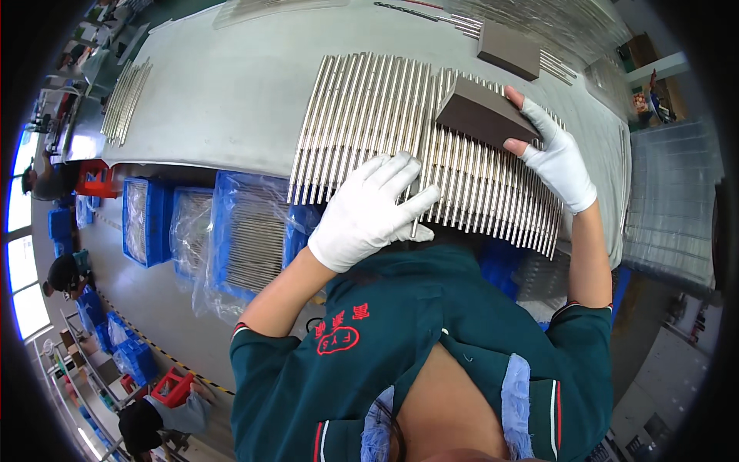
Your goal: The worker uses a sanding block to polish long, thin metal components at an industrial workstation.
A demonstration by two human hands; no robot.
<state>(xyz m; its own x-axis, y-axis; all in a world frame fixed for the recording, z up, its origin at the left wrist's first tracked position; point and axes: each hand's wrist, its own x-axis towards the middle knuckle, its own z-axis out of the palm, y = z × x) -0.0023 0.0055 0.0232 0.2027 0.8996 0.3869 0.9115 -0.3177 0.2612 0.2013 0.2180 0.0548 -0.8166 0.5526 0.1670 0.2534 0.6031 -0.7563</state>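
Two side-by-side groups of slim silvery metal rods (358, 108) lie in a row on the table, their near ends reaching over its front edge. My left hand (369, 208), in a white glove with all fingers covered, rests over the near ends of the left group. Its forefinger and thumb close around the end of one metal rod (416, 229) by the gap between the groups. My right hand (560, 162), its glove leaving the thumb and a fingertip bare, grips the right end of a dark brown block (485, 113). That block lies across the right group of rods.
A second brown block (509, 49) sits on more rods at the back right, near a drill bit (406, 11). A small bundle of rods (127, 102) lies at the table's left end. Blue crates (254, 231) with plastic-wrapped rods stand below the front edge. Other people work at the far left.
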